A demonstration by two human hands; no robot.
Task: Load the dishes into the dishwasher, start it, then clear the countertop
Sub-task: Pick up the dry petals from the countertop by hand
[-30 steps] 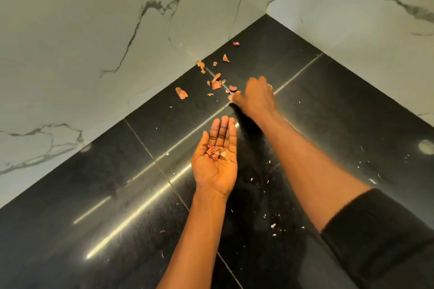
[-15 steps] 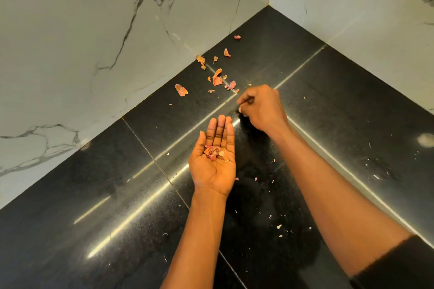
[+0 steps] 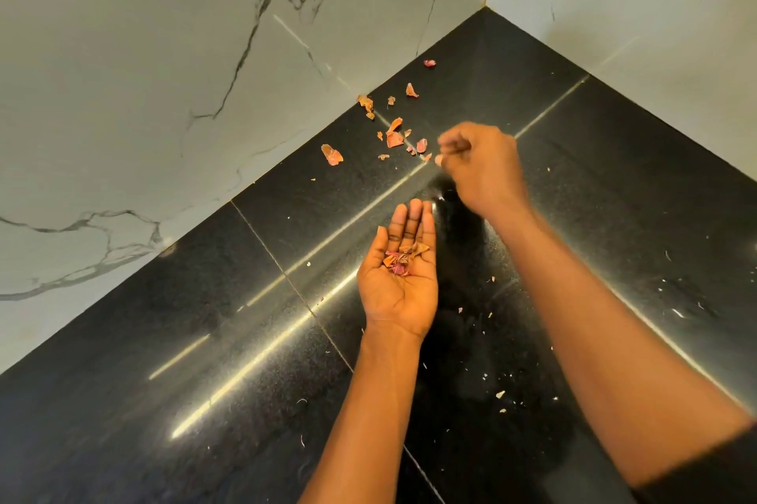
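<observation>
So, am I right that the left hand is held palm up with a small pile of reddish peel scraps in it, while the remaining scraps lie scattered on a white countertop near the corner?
Not quite: the countertop is black, not white; only the walls are white marble. The head view shows the rest as you say: the left hand palm up holding peel scraps, with more scattered scraps near the corner.

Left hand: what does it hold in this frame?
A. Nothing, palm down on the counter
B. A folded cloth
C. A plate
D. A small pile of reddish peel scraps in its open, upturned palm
D. The left hand is open, palm up, with reddish peel scraps lying on it above the black countertop.
</observation>
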